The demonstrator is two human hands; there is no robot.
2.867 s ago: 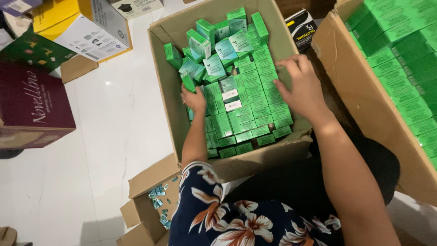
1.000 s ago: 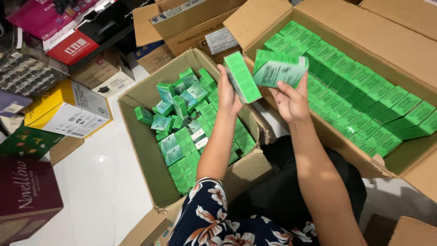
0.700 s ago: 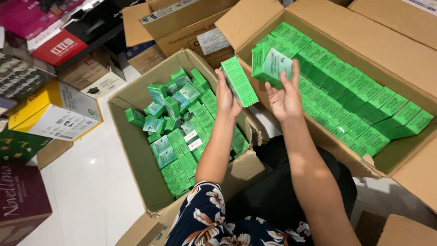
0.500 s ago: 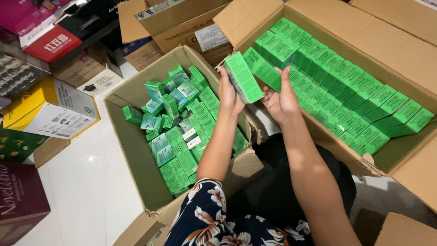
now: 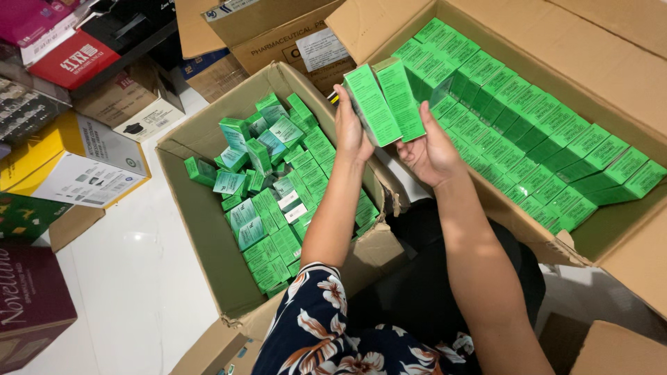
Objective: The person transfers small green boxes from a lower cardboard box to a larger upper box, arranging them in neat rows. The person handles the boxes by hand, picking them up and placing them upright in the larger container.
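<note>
White floor tiles (image 5: 132, 278) show between a crowd of cartons, and the landmark among them is the open cardboard box (image 5: 201, 229) in the middle of the view, half filled with small green cartons (image 5: 278, 201) lying jumbled and in loose rows. Above and just right of that box's far corner, the left hand (image 5: 351, 132) and the right hand (image 5: 431, 153) are raised together, both clasped around a pair of green cartons (image 5: 385, 104) held side by side, long faces up, tilted slightly; the left hand grips the pair's left edge with fingers curled over it, the right hand cups it from below and from the right. Right of the middle box sits a larger cardboard box (image 5: 625, 76), its flaps open, packed with neat upright rows of the same green packs (image 5: 549, 153); the held pair hovers over its near left corner. Left of the middle box lie a yellow and white box (image 5: 62, 167) and a dark red box (image 5: 31, 305), with a red package (image 5: 73, 59) farther back. Behind the middle box stands another brown carton (image 5: 278, 35) bearing a white label. Below it, a floral sleeve (image 5: 326, 326) covers the person's upper left arm.
</note>
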